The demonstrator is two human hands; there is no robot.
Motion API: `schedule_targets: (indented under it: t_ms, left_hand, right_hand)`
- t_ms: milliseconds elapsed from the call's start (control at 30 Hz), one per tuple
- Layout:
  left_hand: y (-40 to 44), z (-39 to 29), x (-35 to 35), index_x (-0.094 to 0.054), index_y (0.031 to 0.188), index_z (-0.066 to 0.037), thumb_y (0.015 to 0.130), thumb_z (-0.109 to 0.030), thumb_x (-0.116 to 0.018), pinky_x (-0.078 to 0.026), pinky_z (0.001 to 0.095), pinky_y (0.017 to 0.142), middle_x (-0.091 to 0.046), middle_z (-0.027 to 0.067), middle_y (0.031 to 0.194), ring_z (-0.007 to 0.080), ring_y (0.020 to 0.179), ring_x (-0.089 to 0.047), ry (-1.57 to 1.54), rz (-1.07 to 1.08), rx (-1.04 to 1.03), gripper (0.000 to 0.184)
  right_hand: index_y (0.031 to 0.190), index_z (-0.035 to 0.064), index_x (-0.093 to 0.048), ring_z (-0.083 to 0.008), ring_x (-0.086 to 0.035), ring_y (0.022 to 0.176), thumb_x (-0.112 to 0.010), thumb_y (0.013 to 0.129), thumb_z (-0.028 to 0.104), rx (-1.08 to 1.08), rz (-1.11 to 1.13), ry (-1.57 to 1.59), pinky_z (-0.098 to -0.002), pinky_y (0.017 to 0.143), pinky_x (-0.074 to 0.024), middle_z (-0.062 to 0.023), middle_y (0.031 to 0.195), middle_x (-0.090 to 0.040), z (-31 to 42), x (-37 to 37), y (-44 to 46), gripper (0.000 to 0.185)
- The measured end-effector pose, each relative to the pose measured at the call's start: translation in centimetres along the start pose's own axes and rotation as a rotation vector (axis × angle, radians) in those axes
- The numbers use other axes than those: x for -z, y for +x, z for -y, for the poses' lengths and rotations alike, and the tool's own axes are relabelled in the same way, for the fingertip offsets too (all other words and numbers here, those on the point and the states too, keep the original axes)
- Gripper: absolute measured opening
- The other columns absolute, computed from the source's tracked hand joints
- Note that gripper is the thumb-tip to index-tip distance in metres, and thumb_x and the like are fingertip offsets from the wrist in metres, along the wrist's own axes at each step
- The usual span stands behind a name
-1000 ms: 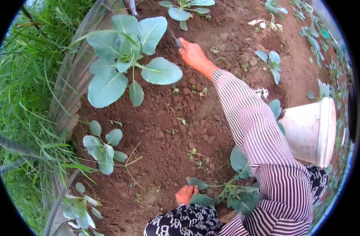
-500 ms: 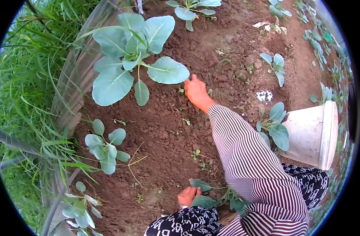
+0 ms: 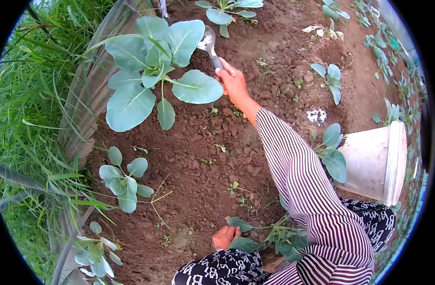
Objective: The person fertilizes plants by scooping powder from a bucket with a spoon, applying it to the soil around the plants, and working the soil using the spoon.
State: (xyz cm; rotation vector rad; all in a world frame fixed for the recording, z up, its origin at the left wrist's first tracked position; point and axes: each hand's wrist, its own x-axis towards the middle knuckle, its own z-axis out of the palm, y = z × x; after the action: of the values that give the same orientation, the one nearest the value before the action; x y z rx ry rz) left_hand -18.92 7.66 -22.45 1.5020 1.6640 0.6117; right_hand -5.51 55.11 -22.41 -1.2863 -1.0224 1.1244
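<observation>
Scoop [image 3: 207, 42] is sitting low over the soil [image 3: 189, 156], white-smeared head just beside the big plant [image 3: 153, 76]'s upper-right leaf; can't tell if they're touching. Right hand [image 3: 234, 84] is gripping the handle, fingers wrapping around it. Right arm, in its striped sleeve [image 3: 296, 156], is stretching well out in front, nearly straight. Left hand [image 3: 225, 236] is staying low beside the knee [image 3: 222, 267], fingers partly curling by a nearer plant's leaf [image 3: 240, 223]; can't tell if it's holding anything.
</observation>
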Motion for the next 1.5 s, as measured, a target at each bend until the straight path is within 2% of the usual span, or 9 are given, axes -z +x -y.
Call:
schedule_targets:
  t_ms: [67,167,300,433,567,900,1067,1233,1500]
  left_hand:
    - [0.0,0.2,-0.1,-0.065,0.077,-0.009,0.079,-0.019,-0.068,-0.047,0.0382,0.053,-0.057,0.0106,0.066,0.0279,0.058,-0.059,0.025,-0.016,-0.037,0.011]
    - [0.0,0.3,0.3,-0.065,0.079,-0.011,0.081,-0.022,-0.067,-0.048,0.0391,0.053,-0.058,0.0104,0.068,0.0282,0.06,-0.06,0.041,-0.01,-0.028,0.011]
    - [0.1,0.5,0.0,-0.064,0.077,-0.009,0.08,-0.019,-0.067,-0.047,0.0407,0.054,-0.057,0.0118,0.067,0.0294,0.058,-0.058,0.039,0.005,-0.043,0.011]
    - [-0.7,0.6,-0.7,-0.064,0.075,-0.01,0.079,-0.017,-0.067,-0.044,0.0391,0.052,-0.054,0.01,0.063,0.0269,0.055,-0.055,0.024,-0.076,-0.096,0.009]
    - [-0.9,2.1,-1.0,-0.065,0.076,-0.01,0.076,-0.014,-0.069,-0.045,0.0385,0.052,-0.054,0.0092,0.064,0.0264,0.055,-0.056,0.028,-0.091,-0.183,0.006]
    - [-0.6,1.1,-0.4,-0.063,0.078,-0.008,0.076,-0.01,-0.067,-0.046,0.0379,0.054,-0.057,0.0107,0.067,0.0271,0.059,-0.058,0.042,-0.036,-0.186,0.004]
    - [-1.0,1.5,-0.2,-0.064,0.077,-0.008,0.076,-0.01,-0.067,-0.045,0.0375,0.054,-0.056,0.01,0.067,0.0267,0.057,-0.057,0.019,-0.041,-0.186,0.004]
    - [-0.8,1.6,-0.4,-0.065,0.079,-0.009,0.075,-0.013,-0.07,-0.047,0.0373,0.057,-0.057,0.0097,0.068,0.0266,0.06,-0.058,0.01,-0.04,-0.152,0.007]
    - [-0.9,1.9,-0.6,-0.064,0.077,-0.009,0.074,-0.013,-0.071,-0.046,0.0372,0.053,-0.057,0.0099,0.067,0.026,0.058,-0.058,0.06,-0.06,-0.165,0.008]
  right_hand:
    - [0.13,0.007,-0.054,-0.0137,-0.055,0.062,-0.056,0.087,0.014,-0.168,-0.086,0.344,-0.0346,0.053,-0.0444,-0.0051,0.074,-0.06,-1.4,-2.6,1.3,0.044]
    - [0.112,0.0059,-0.066,-0.011,-0.054,0.061,-0.055,0.09,0.016,-0.377,0.124,0.113,-0.0301,0.052,-0.0424,-0.0043,0.07,-0.058,-1.4,-2.8,3.5,0.027]
    - [0.07,0.0019,-0.061,-0.0159,-0.055,0.054,-0.059,0.087,0.021,-0.259,-0.085,0.329,-0.0345,0.049,-0.0438,-0.011,0.066,-0.059,-1.4,-3.1,2.7,0.026]
    - [0.107,0.003,-0.066,-0.0133,-0.048,0.045,-0.057,0.089,0.025,-0.529,0.247,-0.373,-0.0303,0.043,-0.0394,-0.0041,0.062,-0.056,2.6,1.4,0.9,0.03]
    - [0.116,0.0151,-0.063,-0.0206,-0.063,0.067,-0.057,0.087,0.031,0.084,0.269,-1.041,-0.0356,0.063,-0.0505,-0.0083,0.077,-0.065,7.5,10.5,-4.7,0.033]
    - [0.126,0.0097,-0.051,-0.0357,-0.063,0.082,-0.054,0.085,0.014,0.188,0.066,-1.769,-0.0454,0.071,-0.0512,-0.0204,0.091,-0.062,14.0,29.9,-5.4,0.041]
    - [0.121,0.0044,-0.05,-0.0379,-0.063,0.08,-0.041,0.095,0.015,0.168,0.334,-1.768,-0.0468,0.067,-0.0519,-0.0214,0.094,-0.06,6.9,32.8,-9.4,0.029]
    - [0.131,0.0069,-0.043,-0.036,-0.064,0.079,-0.049,0.089,0.01,0.015,0.657,-2.016,-0.0447,0.066,-0.0523,-0.0202,0.092,-0.058,15.4,33.4,-14.8,0.042]
    - [0.128,0.0106,-0.047,-0.0357,-0.063,0.078,-0.046,0.092,0.012,0.269,0.232,-1.833,-0.0428,0.067,-0.0531,-0.0196,0.093,-0.058,13.7,25.5,-7.1,0.036]
